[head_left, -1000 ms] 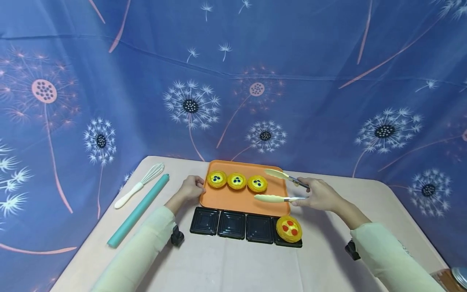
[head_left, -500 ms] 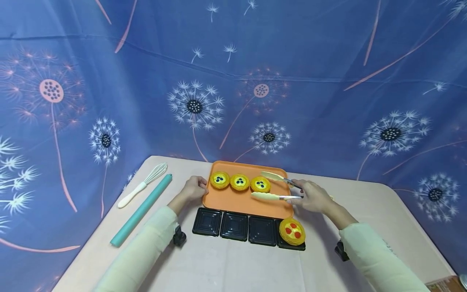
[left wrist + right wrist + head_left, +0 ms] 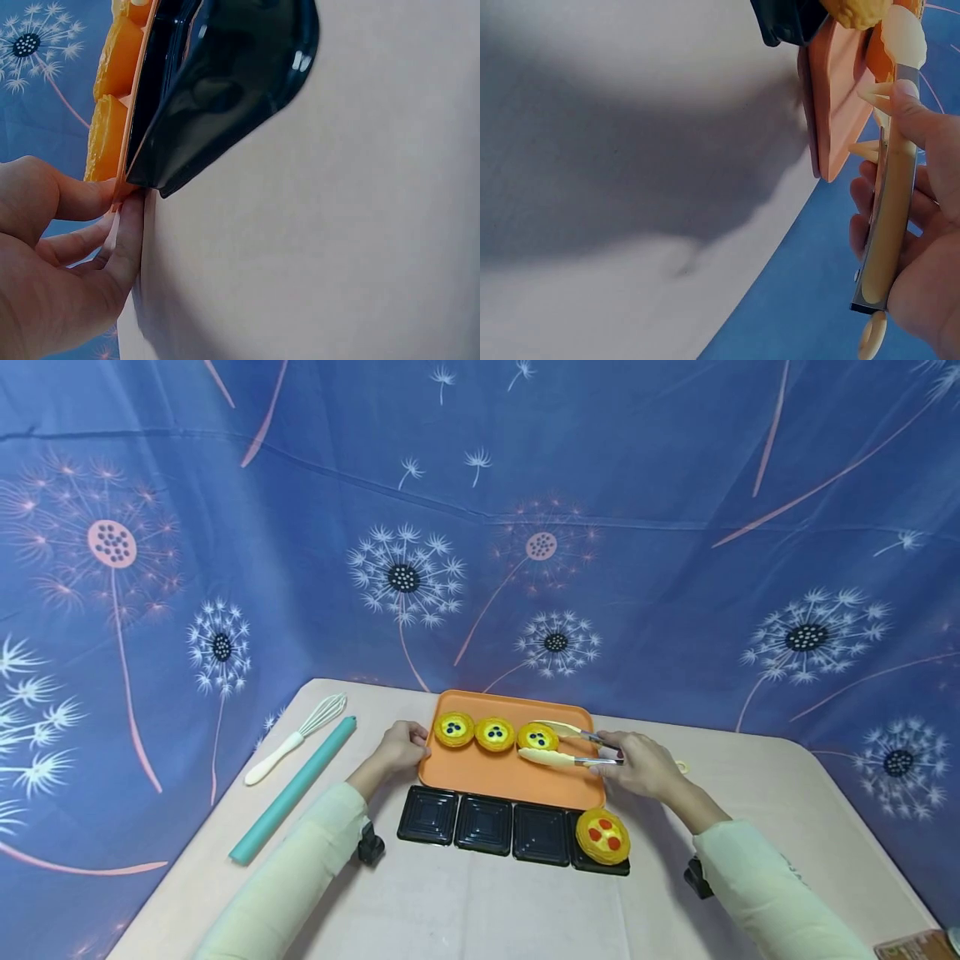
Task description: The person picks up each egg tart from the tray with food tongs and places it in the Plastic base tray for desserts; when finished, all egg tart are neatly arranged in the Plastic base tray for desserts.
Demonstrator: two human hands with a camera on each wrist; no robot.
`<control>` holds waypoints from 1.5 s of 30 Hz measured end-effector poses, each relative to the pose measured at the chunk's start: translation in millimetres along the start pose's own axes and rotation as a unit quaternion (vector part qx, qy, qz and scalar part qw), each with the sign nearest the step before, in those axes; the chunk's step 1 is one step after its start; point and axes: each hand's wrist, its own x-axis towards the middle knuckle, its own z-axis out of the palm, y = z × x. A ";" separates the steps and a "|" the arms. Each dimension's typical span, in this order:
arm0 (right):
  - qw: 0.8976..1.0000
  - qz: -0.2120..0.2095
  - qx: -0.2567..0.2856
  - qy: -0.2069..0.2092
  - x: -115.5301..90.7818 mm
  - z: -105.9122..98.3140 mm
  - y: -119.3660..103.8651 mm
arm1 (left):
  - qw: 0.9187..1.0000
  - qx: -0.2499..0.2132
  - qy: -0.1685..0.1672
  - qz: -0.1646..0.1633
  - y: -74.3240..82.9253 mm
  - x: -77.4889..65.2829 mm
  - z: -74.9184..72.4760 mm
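Note:
An orange tray (image 3: pixel 480 772) bears three yellow tarts with blue dots, in a row. My left hand (image 3: pixel 401 747) pinches the tray's left edge, thumb on top and fingers beneath, as the left wrist view shows. In my right hand (image 3: pixel 637 762) is a pair of cream-tipped tongs (image 3: pixel 892 202), gripped along its handles. Its two tips stand on either side of the rightmost blue-dotted tart (image 3: pixel 537 737), right at its rim. The middle tart (image 3: pixel 495 735) and the left tart (image 3: pixel 453 729) sit beside it.
Several black square trays (image 3: pixel 483 823) stand in a row before the orange tray; the rightmost bears a tart with red dots (image 3: pixel 603 837). A white whisk (image 3: pixel 296 739) and a teal rod (image 3: pixel 292 790) lie at left. A brown-and-clear container (image 3: pixel 911 945) shows at bottom right.
My right hand has brought the tongs leftward, and their tips have drawn closer together around the rightmost blue-dotted tart. My left hand keeps its hold on the tray edge. The head view has shifted slightly.

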 end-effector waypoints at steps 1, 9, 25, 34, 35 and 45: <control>1.000 -0.002 -0.002 0.001 0.7 -0.1 -0.6 | 1.000 0.001 0.002 -0.001 -0.3 -0.2 -0.7; 1.000 -0.016 -0.007 0.016 -0.8 -10.6 -3.6 | 1.000 0.003 0.005 0.005 -1.6 1.6 -2.6; 0.998 -0.042 -0.031 0.034 -16.5 -31.0 -7.3 | 1.000 0.009 0.000 0.012 -2.1 0.0 2.9; 0.997 -0.056 -0.032 0.038 -33.3 -38.3 -12.5 | 1.000 0.001 0.006 0.009 -1.2 -1.9 3.3; 0.997 -0.058 -0.033 0.037 -35.6 -38.6 -13.6 | 1.000 -0.001 0.005 0.009 -1.0 -1.8 3.5; 0.995 -0.081 -0.033 0.041 -58.1 -41.4 -23.7 | 1.000 0.007 0.008 0.011 -1.0 -1.9 4.1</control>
